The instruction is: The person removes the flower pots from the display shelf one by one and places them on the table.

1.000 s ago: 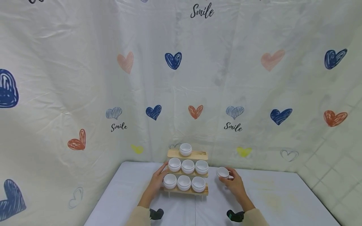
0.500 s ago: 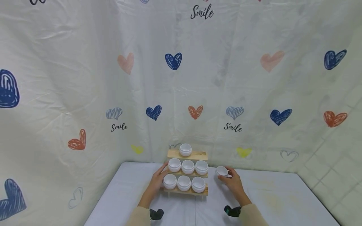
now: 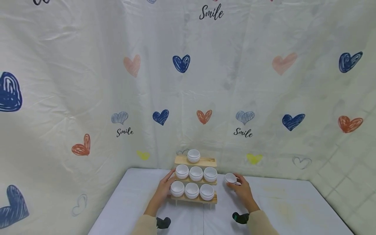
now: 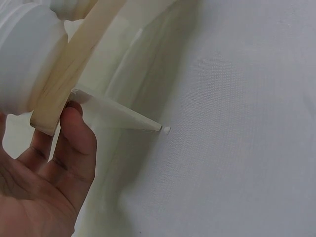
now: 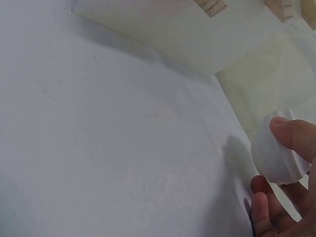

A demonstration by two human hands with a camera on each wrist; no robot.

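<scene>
A three-tier wooden display rack (image 3: 209, 161) with clear side panels stands on the table in the head view. White ribbed bowls sit on it: one bowl (image 3: 193, 156) on the top tier, three on the middle and three on the bottom. My left hand (image 3: 160, 193) grips the rack's left side; in the left wrist view its fingers (image 4: 79, 136) bend around the end of a wooden board (image 4: 52, 106). Right of the rack, my right hand (image 3: 243, 192) holds another white bowl (image 3: 230, 178) between thumb and fingers, raised off the table in the right wrist view.
A white cloth-covered table (image 3: 276, 202) carries the rack near its back edge. Directly behind hangs a pale curtain (image 3: 223, 85) printed with hearts and "Smile". Black straps with cameras sit at both wrists, such as the right wrist camera (image 3: 241, 218).
My right hand has shifted slightly left with the bowl, a little closer to the rack, then stayed nearly still. The left hand and the bowls on the rack keep their places.
</scene>
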